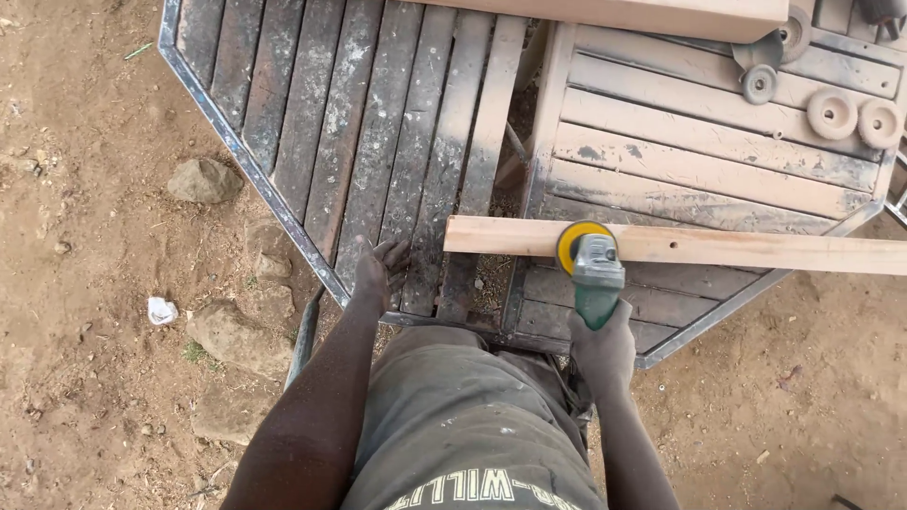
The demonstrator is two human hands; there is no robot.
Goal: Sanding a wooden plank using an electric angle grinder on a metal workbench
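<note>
Green angle grinder [595, 274] clamped in the right hand [605, 349] meets the wooden plank [718, 247]; left hand [381, 274], grip spread, presses the slatted tabletop [378, 123]

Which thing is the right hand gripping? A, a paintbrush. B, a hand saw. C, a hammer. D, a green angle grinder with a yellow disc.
D: the right hand grips the green angle grinder, its yellow disc against the wooden plank.

Right hand [605, 351] grips the matt green plastic grinder [595, 279]; just ahead, pale smooth bare wooden plank [718, 247]. Beneath, dusty rough slatted table [378, 123], worn metal-framed.
</note>
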